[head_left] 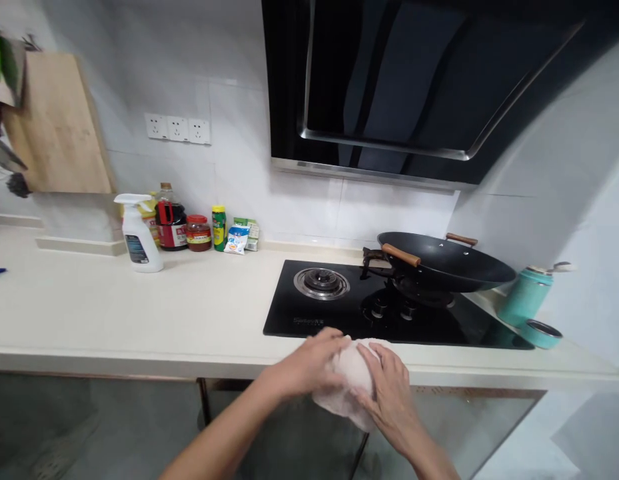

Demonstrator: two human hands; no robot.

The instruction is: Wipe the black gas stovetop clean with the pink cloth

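Observation:
A pale, whitish-pink cloth (350,373) is bunched between my two hands, in front of the counter's front edge. My left hand (316,360) grips it from the left, with the fingers curved over its side. On the right side, my right hand (389,393) is closed round the cloth, thumb and fingers pressing into it. Its lower part hangs below the hands. Just beyond them lies the black glass gas stove (349,327), with a bare burner (322,283) on its left.
A black wok (449,263) with wooden handles sits on the right burner, under the range hood (389,80). A teal thermos (528,297) and its cup (540,333) stand at right. Along the left counter are a spray bottle (140,237), a sauce jar (198,233) and other seasonings.

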